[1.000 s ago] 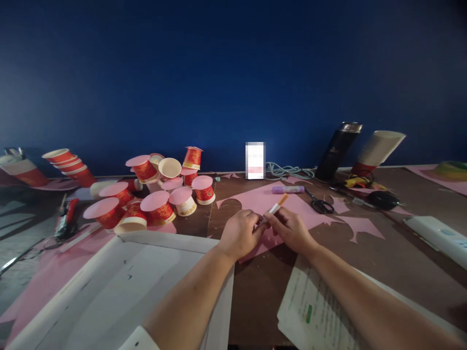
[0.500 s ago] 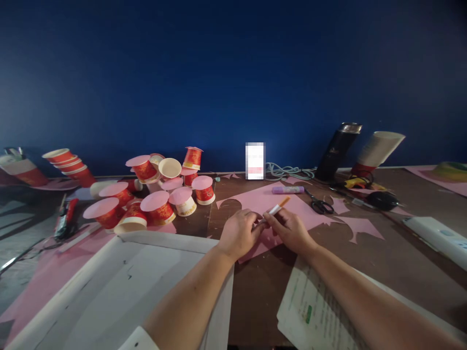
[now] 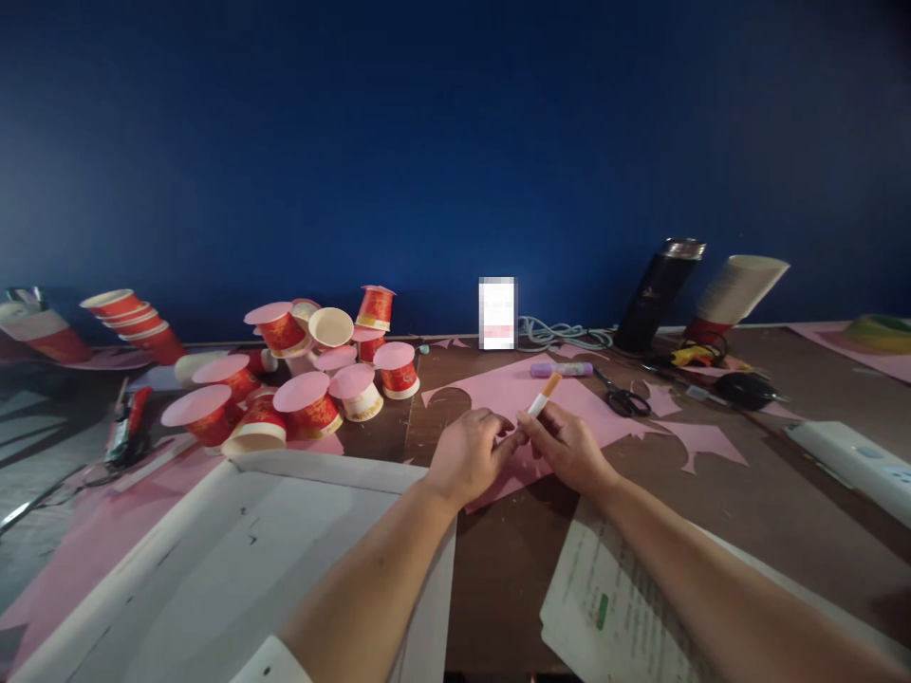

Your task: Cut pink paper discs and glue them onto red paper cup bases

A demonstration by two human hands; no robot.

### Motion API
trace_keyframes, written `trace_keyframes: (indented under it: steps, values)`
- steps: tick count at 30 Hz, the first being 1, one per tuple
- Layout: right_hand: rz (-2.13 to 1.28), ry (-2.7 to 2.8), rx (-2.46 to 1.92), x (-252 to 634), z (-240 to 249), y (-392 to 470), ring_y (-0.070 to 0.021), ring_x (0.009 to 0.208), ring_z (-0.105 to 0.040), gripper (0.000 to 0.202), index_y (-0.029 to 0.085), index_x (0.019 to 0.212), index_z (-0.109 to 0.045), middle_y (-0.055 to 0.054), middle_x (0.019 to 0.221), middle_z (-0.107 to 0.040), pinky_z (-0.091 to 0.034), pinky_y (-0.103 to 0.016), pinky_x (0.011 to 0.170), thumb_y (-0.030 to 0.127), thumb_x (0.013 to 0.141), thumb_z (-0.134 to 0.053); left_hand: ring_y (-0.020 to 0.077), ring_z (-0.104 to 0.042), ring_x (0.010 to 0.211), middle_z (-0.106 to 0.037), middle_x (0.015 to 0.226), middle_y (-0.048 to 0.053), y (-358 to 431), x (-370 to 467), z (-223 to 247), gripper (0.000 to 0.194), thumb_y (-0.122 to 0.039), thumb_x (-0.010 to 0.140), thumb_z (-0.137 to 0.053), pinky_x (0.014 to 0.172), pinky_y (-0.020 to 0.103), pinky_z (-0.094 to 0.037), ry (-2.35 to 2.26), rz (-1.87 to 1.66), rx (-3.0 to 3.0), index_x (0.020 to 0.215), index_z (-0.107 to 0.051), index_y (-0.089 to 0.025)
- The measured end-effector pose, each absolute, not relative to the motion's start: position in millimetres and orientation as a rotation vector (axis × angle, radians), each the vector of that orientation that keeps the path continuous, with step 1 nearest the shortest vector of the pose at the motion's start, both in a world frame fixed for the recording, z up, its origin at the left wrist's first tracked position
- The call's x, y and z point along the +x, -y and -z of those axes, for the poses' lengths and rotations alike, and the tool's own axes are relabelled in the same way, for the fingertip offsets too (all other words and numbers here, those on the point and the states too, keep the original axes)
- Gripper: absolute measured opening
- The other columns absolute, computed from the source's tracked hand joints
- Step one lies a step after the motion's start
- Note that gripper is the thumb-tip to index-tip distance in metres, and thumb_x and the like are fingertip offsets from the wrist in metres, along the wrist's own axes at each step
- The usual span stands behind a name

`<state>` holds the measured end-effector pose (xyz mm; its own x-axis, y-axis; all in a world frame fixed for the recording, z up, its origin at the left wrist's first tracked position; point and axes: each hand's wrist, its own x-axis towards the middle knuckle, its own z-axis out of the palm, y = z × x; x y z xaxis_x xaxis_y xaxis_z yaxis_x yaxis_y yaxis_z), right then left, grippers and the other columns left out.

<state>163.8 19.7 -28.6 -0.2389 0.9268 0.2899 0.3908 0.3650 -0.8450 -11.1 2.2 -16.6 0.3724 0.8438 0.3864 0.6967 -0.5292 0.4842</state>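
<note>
A cigarette (image 3: 539, 406) with an orange end tilts up and to the right from the fingers of my right hand (image 3: 569, 448), which are closed on its white part. My left hand (image 3: 470, 455) meets it at the fingertips, thumb and fingers pinched together; what they hold, if anything, is hidden. Both hands are above the near part of a cut pink paper sheet (image 3: 491, 389). Beyond them a purple tube (image 3: 561, 370) lies on the sheet, and black scissors (image 3: 626, 401) rest at its right edge.
Several red paper cups (image 3: 307, 403) with pink discs stand at the left behind a white box lid (image 3: 285, 560). At the right are a black flask (image 3: 656, 299), a black mouse (image 3: 745, 390) and a white power strip (image 3: 858, 470). Printed sheets (image 3: 604, 588) lie under my right forearm.
The cigarette has turned more upright, its orange end shifting left and slightly up. My fingers have moved slightly; both hands remain in nearly the same place.
</note>
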Motion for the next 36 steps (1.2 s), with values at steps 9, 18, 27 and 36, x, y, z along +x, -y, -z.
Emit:
trace_keyframes:
  steps: [9,18,27,36]
  values:
    - [-0.811,1.807,-1.170,164.2,29.4,-19.7,-0.0106,0.050,-0.055,0.027,0.019,0.075,-0.056,0.004,0.058,-0.058,-0.041,-0.021,0.051,0.042,0.089,-0.054,0.0185,-0.060,0.082,-0.066,0.087,0.006,-2.4,-11.2,17.0,0.038,-0.047,0.093,-0.041,0.074,0.030,-0.043,-1.364,-0.890,2.410,0.089,-0.067,-0.018]
    - [-0.814,1.797,-1.180,163.0,30.0,-19.7,-0.0110,0.050,-0.055,0.032,0.019,0.077,-0.057,0.002,0.061,-0.061,-0.041,-0.021,0.050,0.048,0.089,-0.052,0.0184,-0.060,0.082,-0.066,0.087,0.006,-3.0,-11.3,17.9,0.038,-0.047,0.093,-0.041,0.074,0.030,-0.043,-1.354,-0.895,2.408,0.089,-0.067,-0.019]
    - [-0.774,1.773,-1.204,162.6,28.5,-18.9,-0.0110,0.048,-0.054,0.035,0.019,0.074,-0.056,0.002,0.057,-0.059,-0.040,-0.022,0.048,0.050,0.089,-0.051,0.0178,-0.061,0.084,-0.066,0.086,0.005,-3.4,-14.5,14.3,0.032,-0.042,0.093,-0.044,0.077,0.029,-0.045,-1.476,-1.007,2.366,0.086,-0.065,-0.019]
    - [-0.767,1.787,-1.203,160.2,23.8,-16.2,-0.0110,0.049,-0.053,0.036,0.019,0.073,-0.053,0.002,0.058,-0.059,-0.039,-0.022,0.049,0.051,0.089,-0.049,0.0257,-0.054,0.108,-0.059,0.115,0.013,-28.3,-47.8,11.5,0.039,-0.026,0.085,-0.055,0.096,0.041,-0.041,-2.103,-1.492,2.113,0.122,-0.048,-0.016]
